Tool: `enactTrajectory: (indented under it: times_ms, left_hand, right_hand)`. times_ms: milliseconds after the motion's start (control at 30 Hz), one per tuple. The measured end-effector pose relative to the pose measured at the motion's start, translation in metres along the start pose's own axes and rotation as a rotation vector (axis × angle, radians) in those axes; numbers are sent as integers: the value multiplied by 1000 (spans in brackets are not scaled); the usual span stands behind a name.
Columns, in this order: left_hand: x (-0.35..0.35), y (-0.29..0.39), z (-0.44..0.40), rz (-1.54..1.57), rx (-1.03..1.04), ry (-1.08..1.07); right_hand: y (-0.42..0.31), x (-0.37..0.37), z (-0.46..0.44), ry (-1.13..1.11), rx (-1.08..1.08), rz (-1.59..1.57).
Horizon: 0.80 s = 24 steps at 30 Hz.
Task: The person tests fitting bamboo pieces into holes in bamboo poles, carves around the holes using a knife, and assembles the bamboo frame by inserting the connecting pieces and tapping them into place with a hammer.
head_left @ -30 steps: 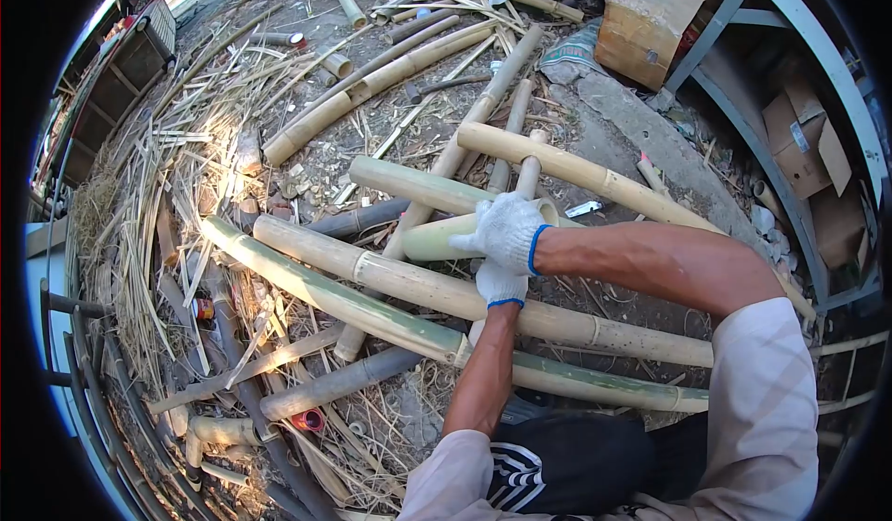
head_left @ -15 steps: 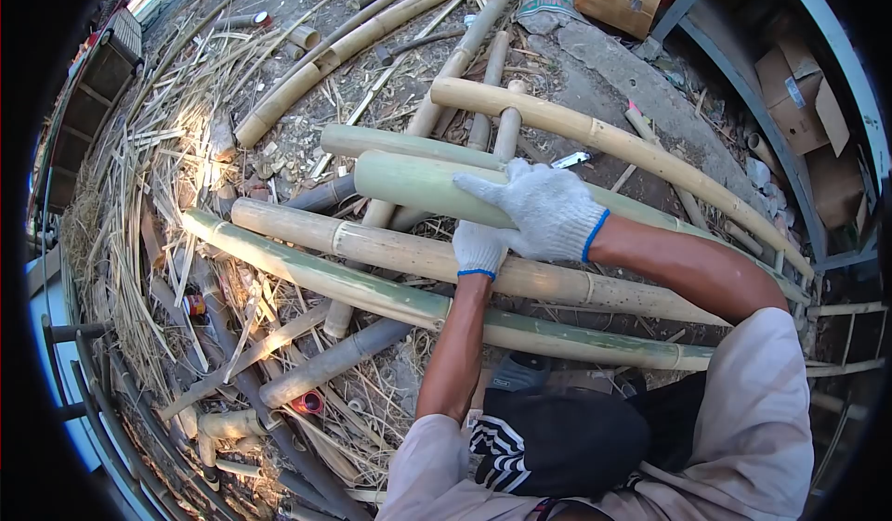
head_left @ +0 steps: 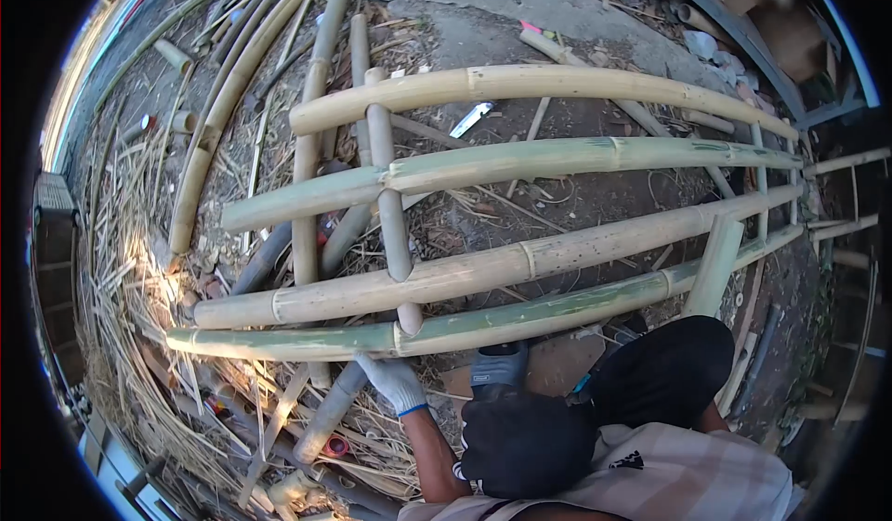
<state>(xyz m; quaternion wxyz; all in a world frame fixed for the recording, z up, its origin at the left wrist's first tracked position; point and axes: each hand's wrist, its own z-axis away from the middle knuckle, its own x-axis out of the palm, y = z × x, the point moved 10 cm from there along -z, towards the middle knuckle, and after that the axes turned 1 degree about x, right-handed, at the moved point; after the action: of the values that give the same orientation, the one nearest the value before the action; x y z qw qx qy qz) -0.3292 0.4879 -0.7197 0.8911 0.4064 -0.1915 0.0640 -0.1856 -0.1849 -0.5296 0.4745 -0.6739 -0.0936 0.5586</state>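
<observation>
My left hand (head_left: 396, 386), in a white glove with a blue cuff, is low in the view, against the near side of the green bamboo pole (head_left: 520, 325). Its fingertips are blurred and partly hidden at the pole's underside. My right hand is out of sight; only a bit of arm (head_left: 713, 419) shows beyond my bent knee. By that knee a pale green bamboo piece (head_left: 715, 268) slants up across the poles. Beyond lie a pale bamboo pole (head_left: 465, 273), a greenish pole (head_left: 520, 161) and a yellow pole (head_left: 557, 83), joined by a short crosspiece (head_left: 386, 168).
Split bamboo strips (head_left: 121, 289) litter the ground at left. A long bamboo pole (head_left: 319, 66) runs under the frame. A utility knife (head_left: 471, 120) lies past the greenish pole. A metal frame (head_left: 734, 38) and cardboard boxes (head_left: 790, 38) stand at far right.
My view has turned. Both hands have left the thick pale green bamboo, which no longer lies among the poles; a similar piece is by my knee. My left hand has come down to the near pole.
</observation>
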Motion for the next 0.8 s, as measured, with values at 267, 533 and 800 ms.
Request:
enactTrajectory:
  times_ms: [267,533,800]
  left_hand:
    - [72,4,-7,-314,-1,-121]
    - [118,24,4,-916,344,-55]
    - [105,78,33,-1408,613,226]
  right_hand:
    - [227,-69,71,226,642,810]
    - [75,-21,-110,471,356,218]
    - [73,-12,-176,321,614,157]
